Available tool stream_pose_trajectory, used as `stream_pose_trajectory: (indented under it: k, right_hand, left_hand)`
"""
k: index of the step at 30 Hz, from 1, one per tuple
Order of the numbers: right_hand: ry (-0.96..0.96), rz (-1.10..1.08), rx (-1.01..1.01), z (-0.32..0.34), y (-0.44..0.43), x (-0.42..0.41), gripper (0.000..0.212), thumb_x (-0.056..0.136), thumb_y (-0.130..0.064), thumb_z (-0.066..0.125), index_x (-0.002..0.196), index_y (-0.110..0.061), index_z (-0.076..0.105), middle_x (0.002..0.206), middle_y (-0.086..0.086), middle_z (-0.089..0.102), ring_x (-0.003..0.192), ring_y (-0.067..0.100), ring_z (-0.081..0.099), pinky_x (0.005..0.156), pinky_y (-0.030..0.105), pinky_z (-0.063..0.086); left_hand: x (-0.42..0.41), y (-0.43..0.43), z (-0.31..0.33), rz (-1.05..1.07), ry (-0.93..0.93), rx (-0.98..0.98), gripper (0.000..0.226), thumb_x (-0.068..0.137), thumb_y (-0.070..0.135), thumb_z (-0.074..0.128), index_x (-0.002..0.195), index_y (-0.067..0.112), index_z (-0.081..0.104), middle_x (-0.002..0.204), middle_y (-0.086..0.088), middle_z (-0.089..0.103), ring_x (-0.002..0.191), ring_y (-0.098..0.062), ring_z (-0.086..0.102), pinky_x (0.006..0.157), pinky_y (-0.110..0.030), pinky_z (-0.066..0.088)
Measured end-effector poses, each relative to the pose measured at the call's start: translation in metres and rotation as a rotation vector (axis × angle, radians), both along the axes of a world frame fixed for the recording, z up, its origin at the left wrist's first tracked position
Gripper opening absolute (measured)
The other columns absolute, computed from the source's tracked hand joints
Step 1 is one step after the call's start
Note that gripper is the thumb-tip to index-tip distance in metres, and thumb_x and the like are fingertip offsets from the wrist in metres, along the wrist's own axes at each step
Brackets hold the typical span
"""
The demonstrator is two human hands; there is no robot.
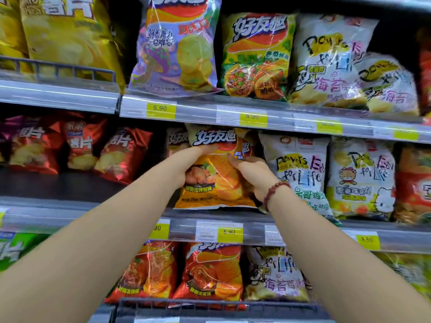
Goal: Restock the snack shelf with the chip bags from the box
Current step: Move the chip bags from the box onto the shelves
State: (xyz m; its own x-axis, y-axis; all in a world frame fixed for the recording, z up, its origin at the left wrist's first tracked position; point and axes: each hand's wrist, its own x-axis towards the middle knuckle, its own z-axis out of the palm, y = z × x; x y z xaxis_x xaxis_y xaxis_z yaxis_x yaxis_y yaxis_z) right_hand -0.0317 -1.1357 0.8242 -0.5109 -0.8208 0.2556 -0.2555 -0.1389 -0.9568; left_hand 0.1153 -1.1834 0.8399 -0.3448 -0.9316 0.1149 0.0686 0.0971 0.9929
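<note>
Shelving fills my view, tiers of snack bags behind clear price rails. On the middle shelf (70, 213) the orange chip bag (217, 180) stands upright at the front lip, its bottom seam just above a yellow price tag (229, 234). Its top reaches the rail of the upper shelf (205, 110), and I cannot tell whether the two touch. On its right it sits close against a white bag (296, 169), with no gap that I can see. On its left a dark bare stretch of shelf (81, 185) opens before the red bags (121, 155), the one free space on this tier. A second bag of the same brand (177, 139) shows behind it at upper left, mostly hidden. The outer edges of my view are smeared, and my forearms cover part of the lowest tier. My left hand (186, 164) wraps the bag's left edge, fingertips on the front under the logo; the thumb I cannot make out. My right hand (254, 173) curls round the right edge, fingertips pressed onto the front. Its wrist, with a bead bracelet (275, 192), covers the bag's lower right corner.
</note>
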Motion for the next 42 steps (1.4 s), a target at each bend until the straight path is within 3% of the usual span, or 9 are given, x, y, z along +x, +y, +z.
stream_pose_trajectory:
  k: [3,6,12,16,20,25,28,36,42]
  right_hand:
    - [0.063,0.007,-0.006,0.002,0.005,-0.01,0.076,0.086,-0.045,0.065,0.146,-0.015,0.03,0.143,0.004,0.046,0.127,0.026,0.049,0.1,0.034,0.043]
    - [0.158,-0.021,-0.001,-0.001,0.003,-0.015,0.081,0.082,-0.049,0.068,0.145,-0.016,0.029,0.138,0.002,0.047,0.118,0.021,0.052,0.092,0.028,0.045]
    - [0.171,-0.111,0.006,-0.005,-0.014,-0.023,0.091,0.076,-0.051,0.072,0.147,-0.016,0.026,0.14,0.007,0.049,0.119,0.028,0.057,0.084,0.034,0.054]
    - [0.194,-0.151,-0.002,-0.012,-0.017,-0.025,0.097,0.073,-0.056,0.069,0.148,-0.017,0.022,0.145,0.009,0.045,0.125,0.03,0.052,0.098,0.044,0.05]
    - [0.211,-0.152,-0.032,-0.024,-0.013,-0.023,0.096,0.076,-0.059,0.064,0.15,-0.018,0.018,0.147,0.01,0.041,0.131,0.032,0.045,0.104,0.048,0.044]
    - [0.181,-0.142,-0.04,-0.032,-0.009,-0.024,0.092,0.081,-0.057,0.061,0.151,-0.019,0.015,0.149,0.008,0.04,0.134,0.03,0.042,0.109,0.047,0.039]
    - [0.177,-0.154,-0.047,-0.032,-0.007,-0.022,0.09,0.082,-0.057,0.06,0.15,-0.017,0.018,0.147,0.009,0.042,0.133,0.03,0.043,0.109,0.046,0.039]
    - [0.173,-0.193,-0.029,-0.017,0.015,-0.008,0.085,0.079,-0.052,0.067,0.143,-0.007,0.031,0.132,0.009,0.054,0.122,0.029,0.053,0.104,0.042,0.044]
    - [0.358,-0.343,-0.007,-0.032,0.05,0.019,0.088,0.084,-0.05,0.063,0.147,-0.002,0.024,0.151,0.015,0.034,0.138,0.029,0.035,0.11,0.038,0.032]
  left_hand:
    - [-0.021,-0.01,-0.012,-0.04,0.092,-0.018,0.082,0.053,0.053,0.085,0.123,0.021,0.058,0.109,-0.005,0.07,0.085,-0.023,0.069,0.074,-0.032,0.057]
    - [-0.044,-0.031,-0.021,-0.033,0.108,-0.049,0.132,0.029,0.069,0.083,0.144,0.021,0.04,0.142,-0.011,0.053,0.123,-0.035,0.056,0.098,-0.048,0.049]
    - [-0.051,-0.021,-0.017,-0.032,0.071,-0.116,0.095,0.078,0.043,0.074,0.152,0.026,0.018,0.156,-0.004,0.031,0.139,-0.027,0.036,0.106,-0.037,0.037]
    - [-0.05,-0.024,-0.02,-0.07,0.023,-0.114,0.097,0.076,0.046,0.074,0.152,0.028,0.017,0.156,-0.004,0.032,0.137,-0.026,0.038,0.112,-0.04,0.034]
    - [-0.043,-0.02,-0.027,-0.07,0.014,-0.184,0.086,0.079,0.035,0.075,0.149,0.027,0.026,0.143,-0.002,0.048,0.107,-0.016,0.056,0.089,-0.027,0.044]
    - [-0.032,-0.022,-0.035,-0.042,-0.038,-0.152,0.107,0.046,0.054,0.083,0.142,0.03,0.041,0.137,0.0,0.057,0.118,-0.022,0.057,0.105,-0.043,0.043]
    - [-0.025,-0.015,-0.039,-0.064,-0.061,-0.115,0.076,0.065,0.045,0.082,0.132,0.022,0.054,0.12,-0.008,0.065,0.092,-0.014,0.064,0.093,-0.033,0.049]
    - [0.011,-0.004,-0.046,0.083,-0.062,-0.087,0.067,0.074,0.035,0.079,0.129,0.01,0.05,0.124,-0.006,0.06,0.112,-0.021,0.057,0.09,-0.034,0.047]
    - [0.064,0.023,-0.047,0.023,-0.025,-0.141,0.057,0.082,0.034,0.073,0.128,0.008,0.053,0.122,-0.011,0.061,0.113,-0.021,0.06,0.099,-0.037,0.047]
